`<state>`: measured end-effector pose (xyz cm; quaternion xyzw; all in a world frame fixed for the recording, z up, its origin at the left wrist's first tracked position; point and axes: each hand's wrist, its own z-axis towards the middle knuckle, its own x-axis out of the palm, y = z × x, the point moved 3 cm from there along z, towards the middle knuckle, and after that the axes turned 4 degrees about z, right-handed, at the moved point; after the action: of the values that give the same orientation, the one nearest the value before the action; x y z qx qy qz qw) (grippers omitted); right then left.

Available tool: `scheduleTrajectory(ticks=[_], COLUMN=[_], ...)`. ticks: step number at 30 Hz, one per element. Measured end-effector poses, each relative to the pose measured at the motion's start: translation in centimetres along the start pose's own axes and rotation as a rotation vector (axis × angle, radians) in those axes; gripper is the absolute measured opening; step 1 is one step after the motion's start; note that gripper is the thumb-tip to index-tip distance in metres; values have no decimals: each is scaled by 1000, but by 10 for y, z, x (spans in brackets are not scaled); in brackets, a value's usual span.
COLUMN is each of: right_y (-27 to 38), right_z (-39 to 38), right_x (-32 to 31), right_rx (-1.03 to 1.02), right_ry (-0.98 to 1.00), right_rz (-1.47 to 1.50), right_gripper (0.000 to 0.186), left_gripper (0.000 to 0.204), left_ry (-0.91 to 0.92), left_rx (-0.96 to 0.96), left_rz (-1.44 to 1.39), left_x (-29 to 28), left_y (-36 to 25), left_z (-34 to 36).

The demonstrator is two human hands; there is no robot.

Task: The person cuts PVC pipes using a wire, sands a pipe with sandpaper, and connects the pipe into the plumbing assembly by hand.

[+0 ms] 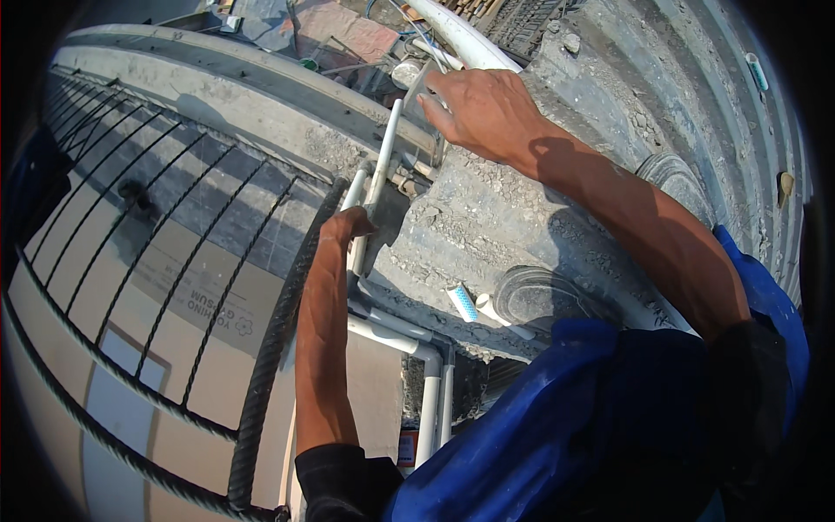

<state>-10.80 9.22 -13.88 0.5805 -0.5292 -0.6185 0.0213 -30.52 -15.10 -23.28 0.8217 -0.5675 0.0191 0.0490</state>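
Work surface was a grey corrugated sheet [470, 226], dusty and strewn with crumbled rubble [639, 122], in hard sunlight outdoors; a concrete ledge [252, 100] bounded it at the upper left, with a black railing [265, 365] of twisted bars at the left and a tan printed board [187, 278] visible through the bars. Beyond the ledge lay mixed site debris, including a reddish sheet [339, 30]; a thick white tube [470, 35] slanted in from the top edge. Containers: one red box [406, 448], mostly covered, low beside the lower piping [383, 335]; contents hidden from this view. Slim white pipes [383, 161] stood between railing and sheet, tilted, the longer one's upper end free near the ledge. Left hand [348, 228] was closed around them below that end. Right hand [483, 113] was raised over the sheet near the ledge, fingers bent and close together beside a pale flat strip [419, 85]; could not tell whether it gripped the strip. A short blue-banded tube [461, 303] lay on the sheet, well below the right hand, just beside a white stub [504, 315]
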Motion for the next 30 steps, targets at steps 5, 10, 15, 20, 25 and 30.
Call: scheduleTrajectory(ticks=[5, 10, 15, 20, 25, 30], right_y=[3, -4, 3, 1, 3, 3], right_z=[1, -3, 1, 1, 1, 1], right_x=[1, -4, 1, -1, -4, -2], right_rx=[4, 8, -5, 11, 32, 17], right_ry=[4, -8, -14, 4, 24, -12], right_rz=[17, -23, -13, -36, -34, -21], right_gripper=[26, 26, 25, 24, 24, 22], left_gripper=[50, 50, 49, 49, 49, 49], left_ry=[-60, -100, -132, -165, -188, -234], left_rx=[34, 90, 82, 92, 89, 90], left_rz=[-28, -43, -67, -76, -88, -96], left_x=[-4, -10, -7, 1, 13, 13], left_y=[2, -15, -3, 1, 7, 16], left_z=[15, 30, 29, 27, 25, 28])
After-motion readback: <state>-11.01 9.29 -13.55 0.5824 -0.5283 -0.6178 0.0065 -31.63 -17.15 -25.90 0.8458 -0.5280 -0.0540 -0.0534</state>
